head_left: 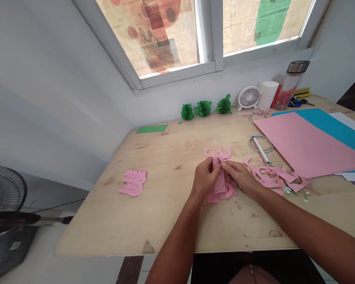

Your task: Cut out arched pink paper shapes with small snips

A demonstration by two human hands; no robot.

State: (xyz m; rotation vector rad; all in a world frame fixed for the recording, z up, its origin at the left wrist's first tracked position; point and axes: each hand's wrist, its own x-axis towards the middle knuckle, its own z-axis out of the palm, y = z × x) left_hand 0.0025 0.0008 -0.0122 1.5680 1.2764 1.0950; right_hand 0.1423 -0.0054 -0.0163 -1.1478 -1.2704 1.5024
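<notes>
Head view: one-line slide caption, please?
Left hand and right hand hold pink paper at a wooden table, pink scraps to the right, three green paper figures behind.

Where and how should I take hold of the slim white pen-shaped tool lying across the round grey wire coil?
Probably pinch the slim white pen-shaped tool by its barrel inside the round grey wire coil, coming from above, fingertips across its long sides. It is thin and lies slantwise, with bare wooden tabletop flanking that stretch; its lower end lies close to pink paper scraps.
</notes>
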